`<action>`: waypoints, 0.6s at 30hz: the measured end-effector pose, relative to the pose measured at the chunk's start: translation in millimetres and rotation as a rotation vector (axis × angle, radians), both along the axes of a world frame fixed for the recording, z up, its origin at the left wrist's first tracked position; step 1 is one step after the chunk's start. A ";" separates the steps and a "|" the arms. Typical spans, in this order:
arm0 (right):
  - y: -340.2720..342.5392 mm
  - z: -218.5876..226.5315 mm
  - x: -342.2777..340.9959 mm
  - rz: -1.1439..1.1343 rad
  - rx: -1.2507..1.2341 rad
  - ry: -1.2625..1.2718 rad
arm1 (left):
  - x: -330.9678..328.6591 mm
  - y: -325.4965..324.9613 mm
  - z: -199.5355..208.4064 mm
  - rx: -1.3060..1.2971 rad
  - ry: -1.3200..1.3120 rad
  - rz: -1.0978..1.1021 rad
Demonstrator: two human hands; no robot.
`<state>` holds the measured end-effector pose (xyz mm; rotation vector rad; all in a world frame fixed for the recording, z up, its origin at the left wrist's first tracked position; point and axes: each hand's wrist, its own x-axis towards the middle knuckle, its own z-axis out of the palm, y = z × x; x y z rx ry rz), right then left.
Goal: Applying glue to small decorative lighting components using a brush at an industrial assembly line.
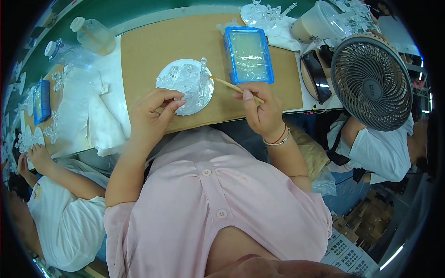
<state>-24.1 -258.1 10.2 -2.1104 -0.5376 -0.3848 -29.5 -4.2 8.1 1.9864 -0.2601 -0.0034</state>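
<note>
Near the middle of the frame, a round clear plastic disc [185, 86] bearing small crystal-like figures lies on a brown cardboard mat [153, 41] that covers the bench [139, 11]. The left hand [150, 116] pinches the disc's lower edge between thumb and forefinger. The right hand [263, 111], just right of centre, is closed around a thin wooden stick [229, 84]; the stick's tip touches the right side of the disc. A bracelet circles that wrist.

Above the right hand sits a blue-rimmed rectangular tray [248, 54] with a pale clear filling. At the upper left stand two clear plastic bottles [92, 34] beside crumpled white cloths [99, 106]. At the right edge a grey desk fan [371, 81] faces the camera, with a lidded drink cup [317, 23] above it. Another person's hand [39, 157] rests at the bench edge in the lower left, among more clear ornaments [28, 136].
</note>
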 end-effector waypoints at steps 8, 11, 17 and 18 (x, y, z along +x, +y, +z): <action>-7.2 8.4 -13.8 0.120 -0.067 -0.024 | -0.1 -2.5 -1.7 -0.002 -0.005 0.011; -5.2 7.2 -9.1 0.069 -0.100 -0.031 | -0.4 -7.2 -2.6 0.029 -0.026 0.008; -5.1 6.6 -23.1 0.197 -0.132 -0.066 | -0.4 -9.7 -2.2 0.032 -0.090 -0.023; -3.3 6.0 -24.5 0.226 -0.112 -0.072 | -0.5 -9.1 -2.7 0.036 -0.091 -0.027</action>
